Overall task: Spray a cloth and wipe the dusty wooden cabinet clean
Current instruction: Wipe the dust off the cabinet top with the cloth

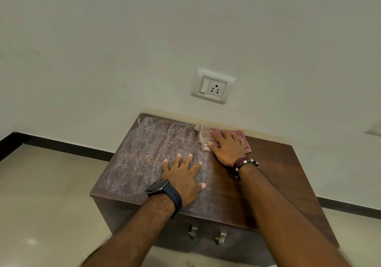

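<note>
Cabinet: dark brown wooden cabinet (274, 163), low, set against the pale wall (185, 29); left part of its top white with dust, right part dark and bare.
Cloth: pink and white checked cloth (206, 137), crumpled flat at the back edge of the top, next to the wall.
Right hand: right hand (226, 147) pressed flat on the cloth, fingers spread apart; bead bracelet (245, 163) on the wrist.
Left hand: left hand (183, 178) flat on the dusty part, fingers spread apart, nothing held; dark watch (165, 192) on the wrist.
Front: two grey metal handles (206, 233) side by side.
Wall: white switch and socket plate (212, 86) above the cloth.
</note>
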